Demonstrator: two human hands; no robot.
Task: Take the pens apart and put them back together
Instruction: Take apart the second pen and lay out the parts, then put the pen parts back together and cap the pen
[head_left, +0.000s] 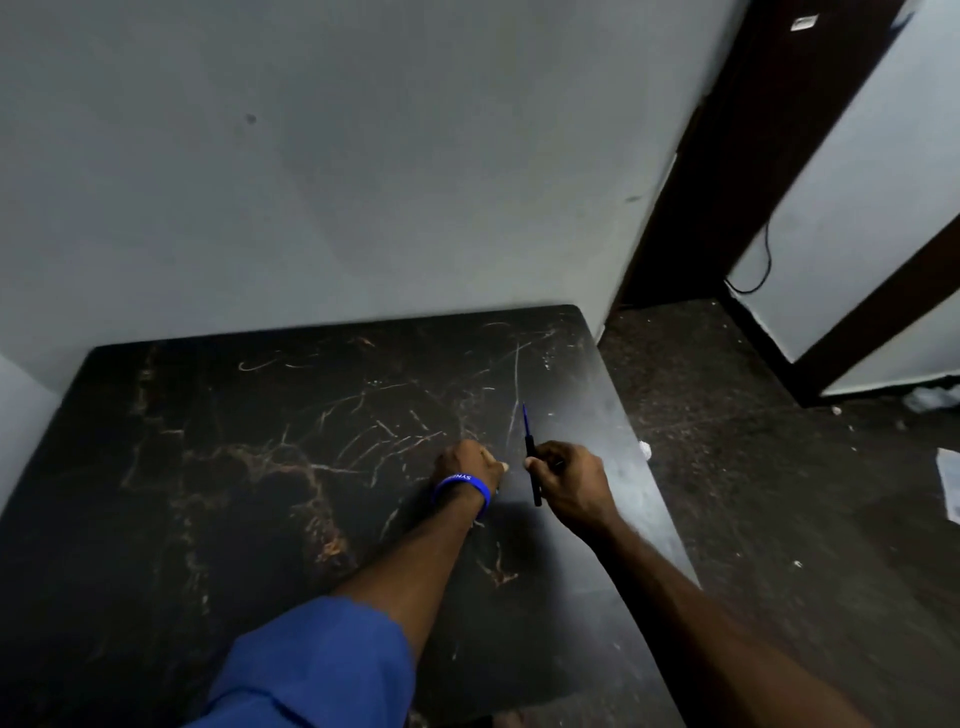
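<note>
My right hand (569, 480) grips a thin black pen (531, 452) near its middle. A blue refill tip sticks out of the pen's far end, pointing away from me, and the pen's near end pokes out below the fingers. My left hand (467, 464), with a blue wristband, is closed just left of the pen, knuckles toward me. Something small and pale shows at its fingertips, too blurred to name. Both hands hover over the right part of the black marble-patterned table (234, 467).
The table stands against a grey wall (363, 182). Its right edge runs close to my right forearm, with a dark speckled floor (753, 467) beyond. A dark door frame (727, 182) and a hanging black cable (763, 260) are at the far right. Small white scraps lie on the floor.
</note>
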